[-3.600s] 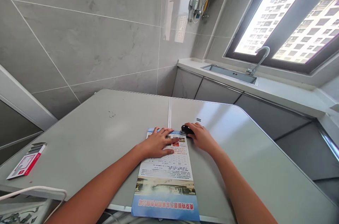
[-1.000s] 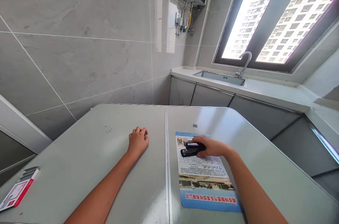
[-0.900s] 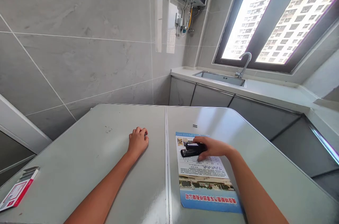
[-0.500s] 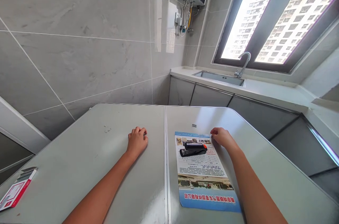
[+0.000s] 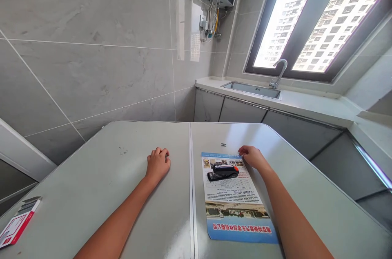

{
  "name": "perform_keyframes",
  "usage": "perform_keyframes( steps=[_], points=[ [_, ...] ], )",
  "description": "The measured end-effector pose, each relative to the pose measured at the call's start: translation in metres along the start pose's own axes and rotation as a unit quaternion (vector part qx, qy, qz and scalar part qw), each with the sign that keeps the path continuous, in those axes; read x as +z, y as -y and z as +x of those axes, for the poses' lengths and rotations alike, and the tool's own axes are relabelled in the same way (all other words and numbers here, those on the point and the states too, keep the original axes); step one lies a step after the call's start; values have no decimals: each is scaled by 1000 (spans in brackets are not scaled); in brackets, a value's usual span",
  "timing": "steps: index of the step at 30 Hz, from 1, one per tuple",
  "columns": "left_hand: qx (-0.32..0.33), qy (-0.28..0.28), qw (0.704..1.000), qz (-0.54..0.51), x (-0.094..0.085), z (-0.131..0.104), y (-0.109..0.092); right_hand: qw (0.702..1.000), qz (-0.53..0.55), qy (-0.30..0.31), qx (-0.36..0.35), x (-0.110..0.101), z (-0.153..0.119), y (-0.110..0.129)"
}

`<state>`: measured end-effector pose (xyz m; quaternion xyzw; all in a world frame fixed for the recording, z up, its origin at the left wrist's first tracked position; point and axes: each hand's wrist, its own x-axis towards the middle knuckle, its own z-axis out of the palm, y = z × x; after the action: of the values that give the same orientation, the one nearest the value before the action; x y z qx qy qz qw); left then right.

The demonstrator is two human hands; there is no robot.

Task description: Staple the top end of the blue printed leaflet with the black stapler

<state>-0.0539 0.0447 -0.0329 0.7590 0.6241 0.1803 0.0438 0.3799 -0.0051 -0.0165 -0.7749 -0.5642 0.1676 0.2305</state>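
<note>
Stapler (image 5: 222,171) lies flat on the upper part of the leaflet (image 5: 233,195), black body with an orange tab, not held by anything; its weight probably pins the sheet. Leaflet lies flat on the right half of the surface (image 5: 101,181), just right of the centre seam, blue band at the near edge. Right hand (image 5: 251,156) rests at the leaflet's far right corner, fingers curled loosely, fingertips at the paper's edge (grasping nothing as far as I can see). Left hand (image 5: 157,163) lies on the left half, loosely clenched, knuckles down, empty, well apart from the leaflet. Loose staple strip (image 5: 223,144) lies just beyond the leaflet's top edge. Red-and-white box (image 5: 16,226) sits at the far left corner. Sink (image 5: 251,89) with tap (image 5: 278,72) sits under the window.
</note>
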Motion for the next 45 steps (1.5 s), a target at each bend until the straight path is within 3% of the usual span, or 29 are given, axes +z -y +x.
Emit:
perform_keyframes(
  steps=[13, 29, 32, 36, 39, 41, 45],
  points=[
    [5, -9, 1000, 8, 4, 1, 2, 997, 16, 19, -71, 13, 6, -7],
    [5, -8, 1000, 7, 3, 1, 1, 969, 12, 67, -239, 28, -2, 19],
    [4, -5, 1000, 4, 2, 1, 1, 973, 24, 36, -227, 27, 0, 17],
    [3, -3, 1000, -1, 2, 0, 1, 986, 31, -72, -145, 17, 9, -2],
    [3, -3, 1000, 2, 2, 0, 1, 990, 23, -102, -99, 10, 13, -17],
    [3, -3, 1000, 4, 2, 0, 0, 990, 21, -89, -105, 10, 13, -21],
    [1, 0, 1000, 5, 1, 0, 0, 984, 5, 5, -180, 16, 11, -19]
  ],
)
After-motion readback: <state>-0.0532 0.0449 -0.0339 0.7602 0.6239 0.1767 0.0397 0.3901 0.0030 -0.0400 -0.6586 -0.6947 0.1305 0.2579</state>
